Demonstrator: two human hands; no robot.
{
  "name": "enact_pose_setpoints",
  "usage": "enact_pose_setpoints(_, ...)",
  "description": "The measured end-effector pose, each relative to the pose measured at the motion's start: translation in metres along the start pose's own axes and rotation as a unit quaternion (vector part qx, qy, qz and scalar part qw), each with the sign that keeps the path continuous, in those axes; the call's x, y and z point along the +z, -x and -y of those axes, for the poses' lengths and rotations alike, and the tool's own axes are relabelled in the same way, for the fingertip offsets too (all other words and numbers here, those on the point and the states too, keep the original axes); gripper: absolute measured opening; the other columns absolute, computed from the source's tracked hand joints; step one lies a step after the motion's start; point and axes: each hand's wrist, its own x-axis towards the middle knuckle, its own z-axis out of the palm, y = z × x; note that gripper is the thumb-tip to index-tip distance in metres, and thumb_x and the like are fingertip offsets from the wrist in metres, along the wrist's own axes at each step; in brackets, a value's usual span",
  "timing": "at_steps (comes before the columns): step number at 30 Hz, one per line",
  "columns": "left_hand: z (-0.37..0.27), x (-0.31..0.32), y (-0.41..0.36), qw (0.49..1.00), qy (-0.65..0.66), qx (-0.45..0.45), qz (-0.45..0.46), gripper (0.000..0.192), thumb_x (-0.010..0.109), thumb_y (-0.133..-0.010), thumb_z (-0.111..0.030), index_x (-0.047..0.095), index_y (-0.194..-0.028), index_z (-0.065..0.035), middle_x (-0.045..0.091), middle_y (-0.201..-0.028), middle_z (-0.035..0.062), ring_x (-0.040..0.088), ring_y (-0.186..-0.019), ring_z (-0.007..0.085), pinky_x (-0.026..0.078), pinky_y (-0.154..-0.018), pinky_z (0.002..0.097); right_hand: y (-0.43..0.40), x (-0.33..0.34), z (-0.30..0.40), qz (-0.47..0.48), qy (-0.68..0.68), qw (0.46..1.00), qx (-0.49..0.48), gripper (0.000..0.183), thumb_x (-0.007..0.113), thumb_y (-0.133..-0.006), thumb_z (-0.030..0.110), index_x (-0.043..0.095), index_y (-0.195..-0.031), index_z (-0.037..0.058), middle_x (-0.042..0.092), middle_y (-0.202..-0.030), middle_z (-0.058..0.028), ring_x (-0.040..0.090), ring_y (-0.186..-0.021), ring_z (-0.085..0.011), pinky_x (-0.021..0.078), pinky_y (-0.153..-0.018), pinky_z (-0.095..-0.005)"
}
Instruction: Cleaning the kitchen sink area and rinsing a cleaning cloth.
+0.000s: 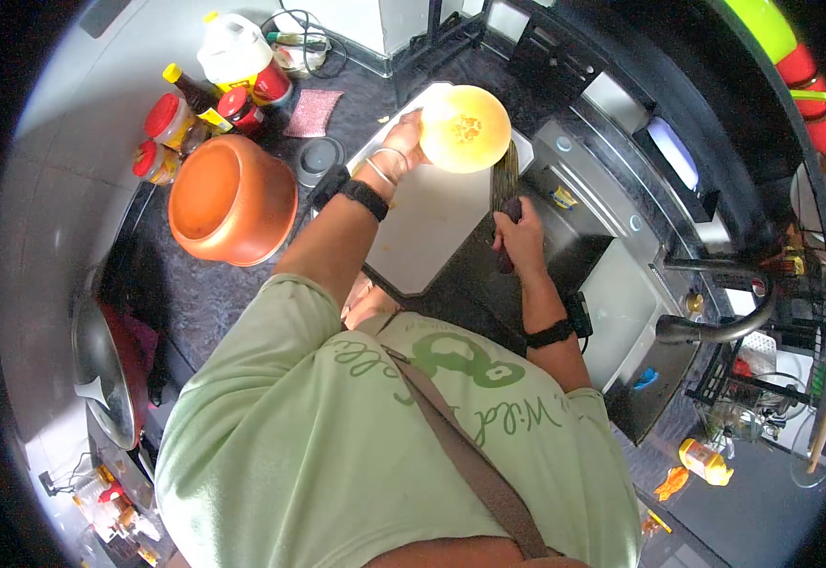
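A halved melon [465, 129], its pale orange flesh and seeds facing up, is in my left hand [406, 144], raised over a white cutting board [427, 227]. My right hand [522, 233] grips the dark handle of a large knife [505, 174], whose blade points away from me beside the melon's lower right edge. Whether blade and melon touch, I cannot tell. The board lies on the dark counter and reaches over the sink's edge.
An orange pot [232, 199] stands upside down left of my left forearm, near a grey lid [320, 160], a pink sponge [314, 113] and several jars and bottles. On the right are the sink [622, 305] and its faucet [711, 330].
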Motion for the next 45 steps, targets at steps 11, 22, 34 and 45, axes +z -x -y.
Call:
enact_pose_setpoints(11, 0.003, -0.011, 0.014, 0.911, -0.082, 0.371, -0.159, 0.019, 0.051, -0.088, -0.026, 0.048, -0.09, -0.0081, 0.052, -0.095, 0.0029, 0.049, -0.081, 0.0112, 0.04, -0.077, 0.0251, -0.005, 0.035, -0.004, 0.032, 0.004, 0.999, -0.022, 0.023, 0.056, -0.076, 0.011, 0.047, -0.094, -0.0003, 0.05, -0.058, -0.0033, 0.049, -0.042, -0.0112, 0.0394, -0.039, -0.0267)
enact_pose_setpoints(22, 0.025, -0.015, 0.051, 0.904, -0.125, 0.391, -0.122, 0.025, 0.065, -0.079, -0.013, 0.044, -0.093, -0.0091, 0.047, -0.108, 0.0053, 0.046, -0.099, 0.0128, 0.038, -0.087, 0.0271, 0.003, 0.034, -0.015, 0.033, 0.006, 0.999, -0.01, 0.022, 0.055, -0.075, 0.006, 0.048, -0.095, -0.0006, 0.05, -0.059, -0.0033, 0.047, -0.039, -0.0111, 0.0381, -0.037, -0.026)
enact_pose_setpoints(34, 0.05, -0.027, 0.083, 0.847, -0.356, 0.383, -0.091, 0.056, 0.053, -0.084, -0.02, 0.028, -0.129, -0.0003, 0.04, -0.124, 0.0151, 0.038, -0.115, 0.0216, 0.029, -0.098, 0.0303, 0.026, 0.022, -0.013, 0.04, 0.064, 0.997, -0.008, 0.026, 0.055, -0.076, 0.007, 0.046, -0.098, -0.0014, 0.048, -0.059, -0.0035, 0.047, -0.041, -0.0116, 0.0398, -0.039, -0.0265)
enact_pose_setpoints(45, 0.085, -0.039, 0.066, 0.768, -0.481, 0.417, -0.066, 0.078, 0.068, -0.07, -0.026, 0.026, -0.129, 0.0043, 0.031, -0.131, 0.0249, 0.029, -0.124, 0.0352, 0.022, -0.104, 0.037, 0.036, -0.004, 0.003, 0.123, -0.129, 0.98, 0.09, 0.013, 0.053, -0.078, 0.009, 0.047, -0.089, 0.0047, 0.049, -0.062, -0.0035, 0.046, -0.043, -0.0115, 0.0384, -0.04, -0.0243)
